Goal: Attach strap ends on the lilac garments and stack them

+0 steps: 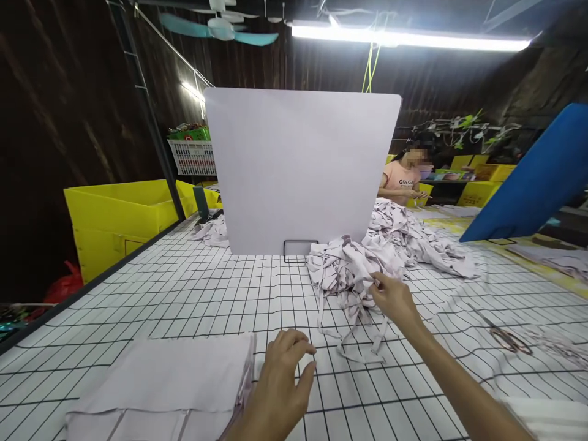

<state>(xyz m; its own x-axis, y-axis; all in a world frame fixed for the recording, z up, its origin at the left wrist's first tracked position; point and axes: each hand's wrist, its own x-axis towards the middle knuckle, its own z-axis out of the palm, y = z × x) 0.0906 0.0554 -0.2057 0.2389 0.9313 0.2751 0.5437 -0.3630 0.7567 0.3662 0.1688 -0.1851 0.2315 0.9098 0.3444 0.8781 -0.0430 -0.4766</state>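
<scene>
At front left on the gridded worktop (193, 294), flat cloth stack (169, 373). Just right, left hand (285, 370), grip half spread, nothing held. Behind, white board (303, 171); crumpled cloth pile (337, 263) by its lower right; right hand (392, 297) there, grip narrow, pinching cloth. Scissors (497, 332) farther right.

Tablecloth (184, 300) wht w/ blk grid, cloth heap (340, 266) & stack (174, 373) pale lilac, bin (110, 226) yel, tilted board (528, 177) blu.

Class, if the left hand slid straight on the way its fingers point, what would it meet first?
Likely the loose strips trailing from the cloth pile, ahead and rightward of the left hand; depth is unclear.
</scene>
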